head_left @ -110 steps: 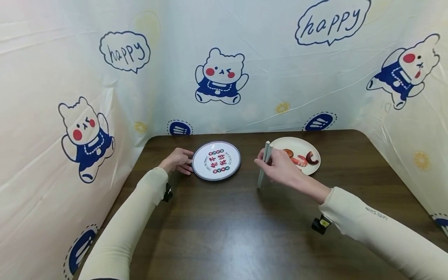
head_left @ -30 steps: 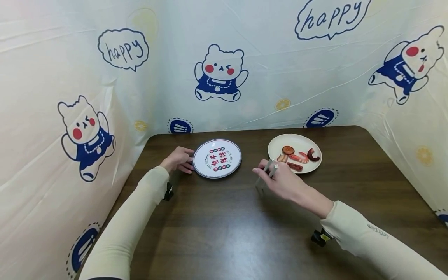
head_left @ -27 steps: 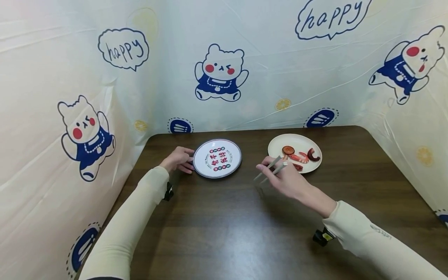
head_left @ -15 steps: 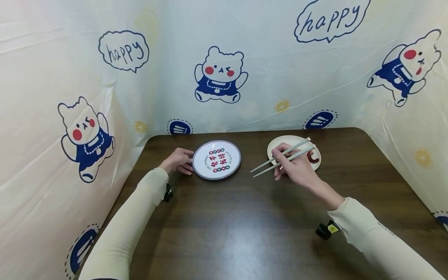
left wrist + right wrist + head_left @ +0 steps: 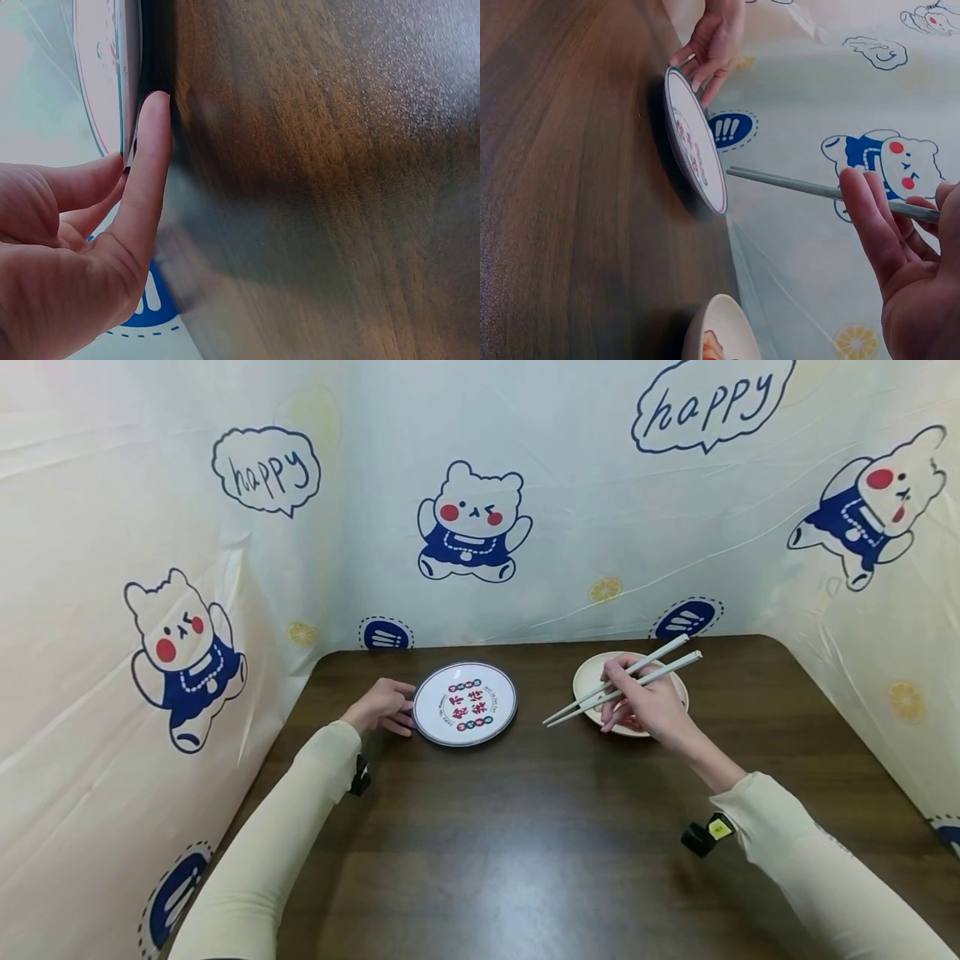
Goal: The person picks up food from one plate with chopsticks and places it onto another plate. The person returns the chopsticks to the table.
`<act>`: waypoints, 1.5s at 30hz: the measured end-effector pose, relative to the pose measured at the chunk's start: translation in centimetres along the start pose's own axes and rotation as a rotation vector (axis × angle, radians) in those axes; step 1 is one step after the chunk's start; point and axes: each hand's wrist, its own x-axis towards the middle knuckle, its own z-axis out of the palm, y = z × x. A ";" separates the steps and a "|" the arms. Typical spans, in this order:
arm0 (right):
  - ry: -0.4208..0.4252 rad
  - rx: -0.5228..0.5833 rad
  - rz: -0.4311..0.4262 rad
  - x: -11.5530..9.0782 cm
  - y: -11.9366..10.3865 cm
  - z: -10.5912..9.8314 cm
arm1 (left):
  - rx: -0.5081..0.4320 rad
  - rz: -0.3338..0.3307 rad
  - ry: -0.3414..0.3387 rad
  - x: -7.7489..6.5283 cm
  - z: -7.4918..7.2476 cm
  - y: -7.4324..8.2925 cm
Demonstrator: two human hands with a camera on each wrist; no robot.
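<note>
My left hand [image 5: 383, 706] holds the left rim of a white plate [image 5: 427, 706] with red characters and a dark blue edge. In the left wrist view the thumb and a straight finger [image 5: 154, 135] lie on either side of that rim. My right hand [image 5: 651, 697] grips a pair of pale grey-green chopsticks [image 5: 585, 702], slanting with their tips close together and pointing left into the space between the plates. Nothing is between the tips. Behind the right hand stands a cream plate [image 5: 588, 672] with reddish food pieces [image 5: 712, 346], mostly hidden by the hand in the head view.
A dark brown wooden table [image 5: 480, 835] carries both plates near its far edge. A pale sheet [image 5: 570, 510] printed with bears and the word happy hangs behind and at both sides. Each wrist wears a small black camera [image 5: 699, 839].
The right hand has swung the chopsticks from near upright to a low slant and shifted right, over the cream plate. Their tips have drawn together. The left hand and its plate stay put.
</note>
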 end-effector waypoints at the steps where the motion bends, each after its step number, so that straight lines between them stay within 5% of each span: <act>1: 0.009 0.006 -0.001 0.1 0.0 -0.1 | -0.002 0.000 0.002 0.0 0.0 0.1; 12: 0.041 0.088 0.006 1.0 2.7 -2.1 | 0.009 -0.002 0.001 -0.1 0.1 0.1; 20: -0.003 0.143 0.064 1.3 2.6 -2.7 | 0.017 -0.018 0.004 -0.1 0.1 0.4; 29: -0.005 0.069 0.067 1.3 2.5 -3.1 | 0.015 -0.021 0.004 -0.1 0.1 0.4; 45: 0.104 0.232 0.092 1.7 2.6 -4.7 | 0.011 -0.023 0.014 -0.2 0.3 0.3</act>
